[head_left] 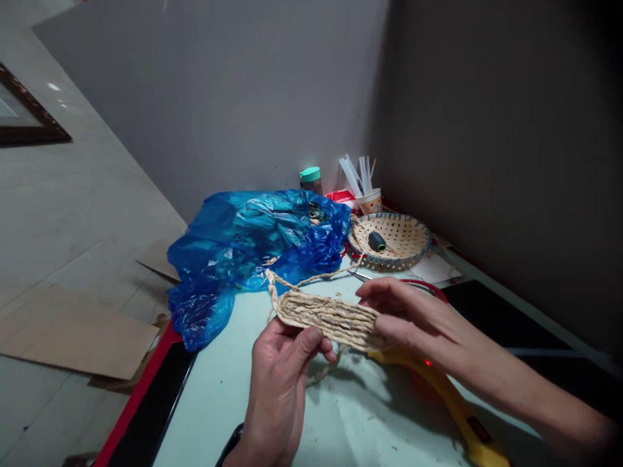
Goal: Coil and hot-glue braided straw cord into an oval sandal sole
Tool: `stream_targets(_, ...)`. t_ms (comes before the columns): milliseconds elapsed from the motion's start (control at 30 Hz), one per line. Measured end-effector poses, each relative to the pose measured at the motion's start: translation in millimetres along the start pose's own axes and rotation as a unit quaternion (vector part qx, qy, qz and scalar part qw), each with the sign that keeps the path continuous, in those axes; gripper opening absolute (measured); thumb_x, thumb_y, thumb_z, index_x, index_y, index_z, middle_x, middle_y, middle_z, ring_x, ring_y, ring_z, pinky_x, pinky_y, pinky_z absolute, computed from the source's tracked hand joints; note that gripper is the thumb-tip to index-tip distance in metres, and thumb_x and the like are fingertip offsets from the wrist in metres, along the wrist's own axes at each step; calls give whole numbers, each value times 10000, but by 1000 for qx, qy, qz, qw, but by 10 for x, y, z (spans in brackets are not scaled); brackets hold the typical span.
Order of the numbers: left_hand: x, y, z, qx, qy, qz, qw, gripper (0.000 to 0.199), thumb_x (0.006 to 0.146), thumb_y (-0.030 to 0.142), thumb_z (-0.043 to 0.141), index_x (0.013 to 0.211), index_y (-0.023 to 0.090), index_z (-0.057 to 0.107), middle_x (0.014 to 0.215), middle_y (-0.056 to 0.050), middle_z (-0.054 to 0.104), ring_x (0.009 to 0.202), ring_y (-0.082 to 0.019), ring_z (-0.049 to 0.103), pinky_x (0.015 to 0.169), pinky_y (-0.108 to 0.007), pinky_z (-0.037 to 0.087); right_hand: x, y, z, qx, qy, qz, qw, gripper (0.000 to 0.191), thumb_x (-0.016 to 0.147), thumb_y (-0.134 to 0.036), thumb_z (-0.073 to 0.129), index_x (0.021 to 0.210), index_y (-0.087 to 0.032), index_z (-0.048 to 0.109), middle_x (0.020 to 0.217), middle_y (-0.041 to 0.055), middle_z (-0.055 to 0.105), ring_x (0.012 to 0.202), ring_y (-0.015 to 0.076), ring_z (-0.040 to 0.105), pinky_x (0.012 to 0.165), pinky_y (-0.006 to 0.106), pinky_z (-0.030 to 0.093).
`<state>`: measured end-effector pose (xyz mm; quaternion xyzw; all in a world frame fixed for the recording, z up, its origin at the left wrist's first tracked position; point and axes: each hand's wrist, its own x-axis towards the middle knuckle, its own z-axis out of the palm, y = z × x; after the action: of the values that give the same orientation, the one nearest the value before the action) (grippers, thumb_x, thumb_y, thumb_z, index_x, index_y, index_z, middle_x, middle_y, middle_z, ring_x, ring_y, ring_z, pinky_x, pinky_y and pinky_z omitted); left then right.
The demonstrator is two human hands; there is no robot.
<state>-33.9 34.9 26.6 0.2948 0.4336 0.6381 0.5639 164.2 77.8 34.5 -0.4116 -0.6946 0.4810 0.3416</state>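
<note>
An oval coil of braided straw rope is held up over the pale green table top. My left hand grips its lower left edge, thumb on the face and fingers behind. At the right end my right hand has its thumb against the coil, its fingers curled behind the edge and partly hidden. Loose straw cord runs from the coil's upper left towards the basket. Beneath my right forearm lies a yellow hot glue gun with a red light lit. A pair of scissors with red handles is partly hidden behind my right hand.
A large blue plastic bag lies at the back left. Beside it is a woven basket with a dark thread spool. Behind stand a paper cup of glue sticks and a green-lidded jar. Cardboard lies on the floor.
</note>
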Motion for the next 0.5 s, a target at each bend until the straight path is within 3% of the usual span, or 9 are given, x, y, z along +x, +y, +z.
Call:
stream_targets(133, -23, 25, -7, 15, -14, -13, 1000, 187, 793, 290, 818, 900, 145, 769, 804, -41, 737, 618, -104, 630, 607, -207, 554, -25, -20, 60, 31, -64, 21, 997, 357, 985, -568, 526, 943, -217, 576, 782, -21, 586, 653, 118, 531, 576, 220, 430)
stream_targets(300, 26, 58, -36, 42, 17, -1, 999, 291, 828, 396, 760, 919, 120, 754, 882, -90, 715, 678, -154, 613, 596, -259, 562, -36, -58, 27, 98, -41, 23, 994, 357, 956, -552, 602, 922, -197, 596, 758, -37, 549, 625, 82, 493, 540, 178, 394)
stream_targets(500, 43, 84, -67, 48, 60, -17, 997, 298, 759, 371, 827, 907, 127, 738, 900, -67, 678, 656, -119, 588, 558, -219, 540, -3, -69, -8, -14, -32, -25, 999, 324, 1004, -496, 544, 939, -189, 629, 757, -20, 594, 649, 103, 523, 583, 208, 409)
